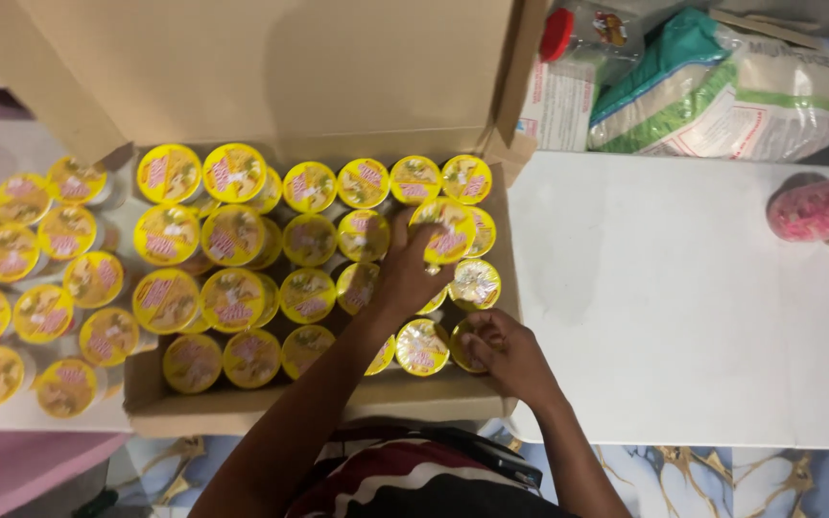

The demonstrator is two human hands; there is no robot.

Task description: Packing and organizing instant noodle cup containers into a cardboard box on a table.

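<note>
Head view looks straight down on an open brown cardboard box (242, 408) packed with rows of small round cups with yellow foil lids (233, 235), standing upright and touching one another. The person's left hand (413, 271) reaches into the right part of the box, and its fingers are closed round one yellow-lidded cup (448, 233), which sits tilted and slightly higher than its neighbours in the second row from the back. The right hand (503, 350) is at the front right corner of the box, with its fingers curled over another yellow-lidded cup (464, 343) in the front row; that grip covers much of the lid, and I cannot tell whether the cup is lifted or resting on the box floor. Just beside it, between the two forearms, stands a further cup with a shiny lid (422, 346). To the left of the box, a second group of the same yellow-lidded cups (42, 278) stands outside it in loose rows on a pale surface. The box's tall rear flap (271, 67) stands upright. To the right lies a white counter (674, 307), bare in its middle. At its far edge are a white and green plastic sack (722, 86) and a clear jar with a red cap (582, 34), and at the right edge a pink patterned packet (822, 206).
</note>
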